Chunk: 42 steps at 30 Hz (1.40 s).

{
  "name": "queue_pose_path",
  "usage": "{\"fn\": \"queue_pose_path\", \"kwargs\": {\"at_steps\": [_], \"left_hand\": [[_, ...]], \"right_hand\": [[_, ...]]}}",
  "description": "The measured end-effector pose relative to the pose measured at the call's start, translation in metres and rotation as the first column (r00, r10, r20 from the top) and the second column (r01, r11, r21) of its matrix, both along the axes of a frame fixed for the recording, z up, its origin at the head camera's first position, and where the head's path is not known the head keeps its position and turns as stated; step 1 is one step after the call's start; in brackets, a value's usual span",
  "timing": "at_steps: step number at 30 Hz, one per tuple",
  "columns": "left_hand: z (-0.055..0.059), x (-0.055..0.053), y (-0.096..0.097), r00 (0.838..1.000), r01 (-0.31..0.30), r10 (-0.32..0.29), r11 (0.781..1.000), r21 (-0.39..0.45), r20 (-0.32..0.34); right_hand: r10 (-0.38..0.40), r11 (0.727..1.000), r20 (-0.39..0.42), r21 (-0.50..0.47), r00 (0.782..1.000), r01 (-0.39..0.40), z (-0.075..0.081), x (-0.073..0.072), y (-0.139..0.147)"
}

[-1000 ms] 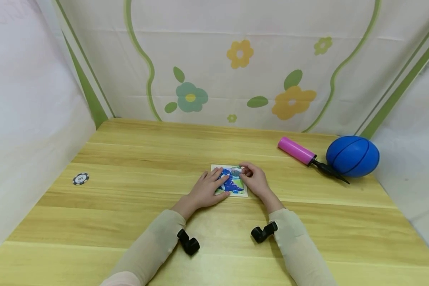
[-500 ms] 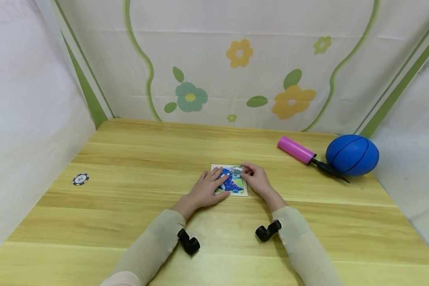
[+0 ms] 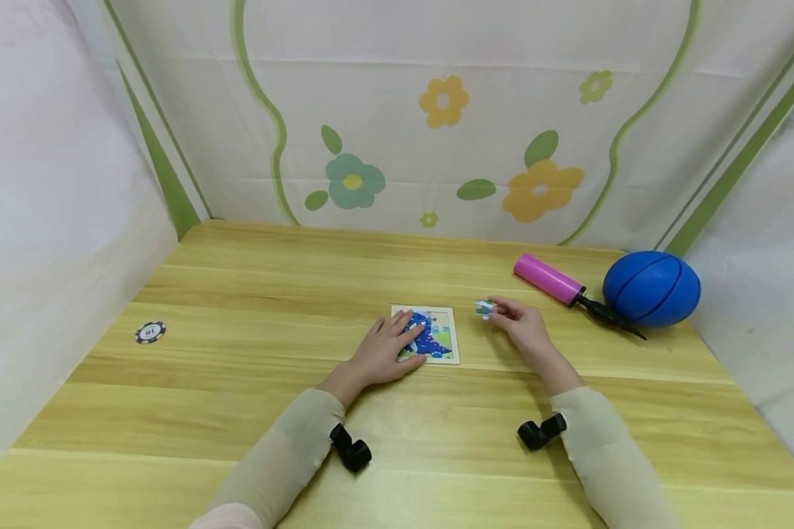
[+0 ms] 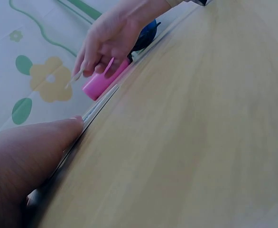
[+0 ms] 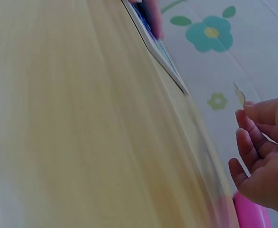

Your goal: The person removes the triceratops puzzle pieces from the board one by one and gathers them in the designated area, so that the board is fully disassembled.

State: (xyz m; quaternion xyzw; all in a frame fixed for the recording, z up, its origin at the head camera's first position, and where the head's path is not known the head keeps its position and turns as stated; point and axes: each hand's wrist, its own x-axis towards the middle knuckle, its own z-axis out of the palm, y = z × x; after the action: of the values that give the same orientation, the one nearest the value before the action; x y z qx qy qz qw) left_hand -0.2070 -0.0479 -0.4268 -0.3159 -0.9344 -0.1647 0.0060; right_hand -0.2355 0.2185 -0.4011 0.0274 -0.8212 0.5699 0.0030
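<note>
A small square jigsaw puzzle point(image 3: 442, 338) with a pale frame and a blue dinosaur picture lies flat on the table. My left hand point(image 3: 387, 349) rests on its left side with fingers spread, covering part of the picture. To the right of the puzzle, my right hand point(image 3: 523, 327) pinches a puzzle piece point(image 3: 484, 308) between thumb and fingers, held above the table. In the right wrist view the piece point(image 5: 240, 94) shows edge-on at the fingertips. The upper right part of the puzzle looks paler, without the piece's picture.
A pink hand pump point(image 3: 549, 279) with a black handle lies at the back right, against a blue ball point(image 3: 653, 289). A round chip point(image 3: 150, 332) marked 10 lies on the far left of the wooden table point(image 3: 271, 294). A flower-printed cloth point(image 3: 403, 147) stands behind.
My right hand has lifted a piece out of the puzzle's upper right corner and moved right with it. The left hand has stayed on the puzzle.
</note>
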Motion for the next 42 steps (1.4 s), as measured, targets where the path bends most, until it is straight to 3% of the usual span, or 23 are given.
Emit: {"fn": "queue_pose_path", "kwargs": {"at_steps": [9,12,23,31,42], "left_hand": [[0.000,-0.001,-0.001,1.000,-0.004,0.004,1.000,-0.006,-0.002],[-0.001,-0.001,0.000,1.000,-0.004,0.004,1.000,-0.009,0.002],[0.001,0.000,-0.004,1.000,-0.003,0.003,1.000,0.012,0.000],[0.001,0.000,-0.005,1.000,0.000,0.000,1.000,0.016,-0.001],[0.000,0.000,-0.007,1.000,0.007,-0.007,1.000,0.022,0.011]], "right_hand": [[-0.004,0.999,-0.055,-0.052,0.998,0.001,-0.003,0.001,0.049],[-0.014,1.000,-0.086,-0.026,0.996,0.012,-0.004,0.003,0.064],[-0.058,0.996,-0.105,-0.069,0.993,0.051,-0.007,0.010,0.098],[-0.109,0.985,-0.113,0.119,0.988,0.122,-0.014,0.013,0.115],[-0.132,0.954,-0.139,0.252,0.982,0.163,-0.023,0.013,0.124]]}}
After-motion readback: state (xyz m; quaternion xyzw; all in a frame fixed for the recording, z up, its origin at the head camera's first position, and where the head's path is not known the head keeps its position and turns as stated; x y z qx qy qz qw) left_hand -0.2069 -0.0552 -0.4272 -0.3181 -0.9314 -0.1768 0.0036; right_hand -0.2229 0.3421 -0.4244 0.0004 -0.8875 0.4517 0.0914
